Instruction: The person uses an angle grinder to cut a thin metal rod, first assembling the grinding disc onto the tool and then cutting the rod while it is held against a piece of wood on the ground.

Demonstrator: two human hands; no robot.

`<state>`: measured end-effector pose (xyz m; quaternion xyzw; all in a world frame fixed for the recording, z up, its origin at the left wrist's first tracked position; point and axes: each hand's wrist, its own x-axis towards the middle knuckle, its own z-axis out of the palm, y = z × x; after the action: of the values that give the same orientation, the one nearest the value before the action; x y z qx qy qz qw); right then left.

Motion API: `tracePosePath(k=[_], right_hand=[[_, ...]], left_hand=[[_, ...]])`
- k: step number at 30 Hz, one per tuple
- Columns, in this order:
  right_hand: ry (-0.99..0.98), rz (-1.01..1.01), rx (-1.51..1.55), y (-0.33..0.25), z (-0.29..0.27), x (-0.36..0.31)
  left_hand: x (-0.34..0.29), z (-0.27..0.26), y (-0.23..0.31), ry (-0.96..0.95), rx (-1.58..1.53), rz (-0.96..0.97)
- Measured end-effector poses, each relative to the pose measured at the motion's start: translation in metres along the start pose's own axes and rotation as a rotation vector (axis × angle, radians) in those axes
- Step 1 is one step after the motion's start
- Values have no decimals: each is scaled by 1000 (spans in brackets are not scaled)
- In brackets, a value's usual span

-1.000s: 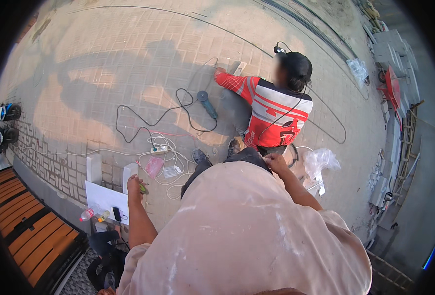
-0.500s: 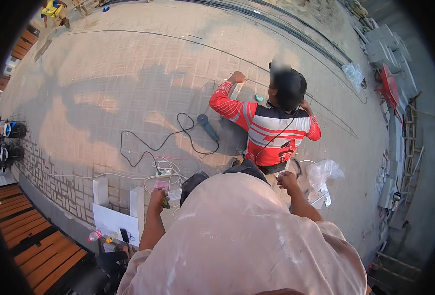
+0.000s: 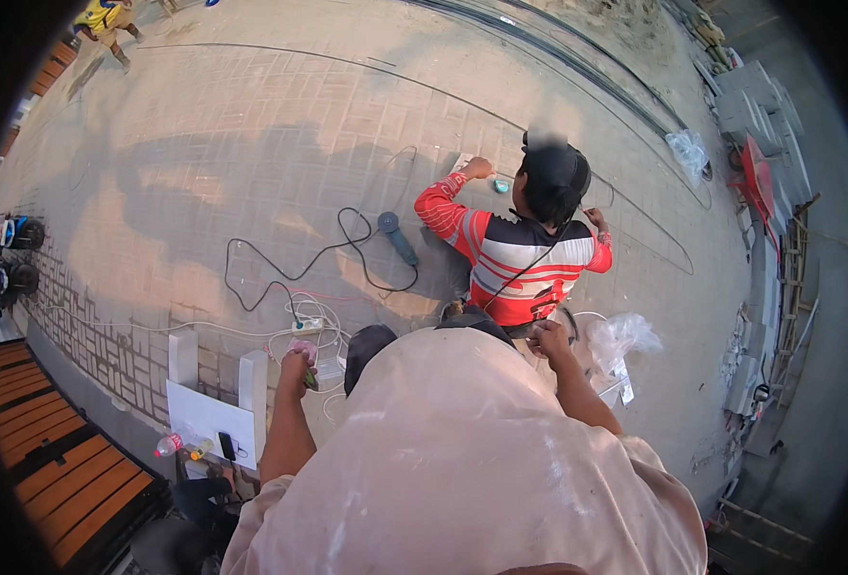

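At the left, my left hand [image 3: 296,368] is closed around a small green object [image 3: 310,380]; its kind is too small to make out. White cable coils and a pale power strip [image 3: 307,327] lie on the paving just beyond that hand. My right hand [image 3: 549,340] is held low behind a crouching co-worker [image 3: 529,259] in a red, white and black shirt. Its fingers are curled together, and whatever may be in them is hidden. An angle grinder [image 3: 398,240] with a blue-grey body and a dark cord rests on the ground left of the co-worker.
A clear plastic bag [image 3: 623,335] lies right of my right hand. Long dark rods [image 3: 577,72] stretch across the far ground. A white board [image 3: 211,422] with bottles and a phone stands at the left, near slatted wood [image 3: 69,460]. A red wheelbarrow [image 3: 755,177] is far right.
The view has shifted slightly. My left hand, still on the green object, and my right hand have both moved a little up and left. The co-worker's right arm has shifted slightly.
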<state>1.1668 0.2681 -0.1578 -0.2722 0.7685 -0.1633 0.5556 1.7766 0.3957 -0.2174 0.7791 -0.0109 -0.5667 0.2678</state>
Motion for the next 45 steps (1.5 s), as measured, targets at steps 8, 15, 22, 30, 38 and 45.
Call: tracePosePath(k=[8, 15, 22, 30, 38, 45], right_hand=[[23, 88, -157, 0, -13, -26], [35, 69, -195, 10, -15, -38], [-24, 28, -206, 6, 7, -37], [-48, 7, -171, -3, 28, -34], [-66, -6, -185, -15, 48, -41], [-220, -33, -144, -62, 96, -27]], left_hand=[[5, 26, -33, -41, -5, -21], [1, 7, -78, -40, 23, -63], [14, -21, -88, -22, -7, -31], [14, -25, -73, -11, -60, 11], [3, -33, -65, -4, -34, -19], [9, -49, -69, -7, 14, -34]])
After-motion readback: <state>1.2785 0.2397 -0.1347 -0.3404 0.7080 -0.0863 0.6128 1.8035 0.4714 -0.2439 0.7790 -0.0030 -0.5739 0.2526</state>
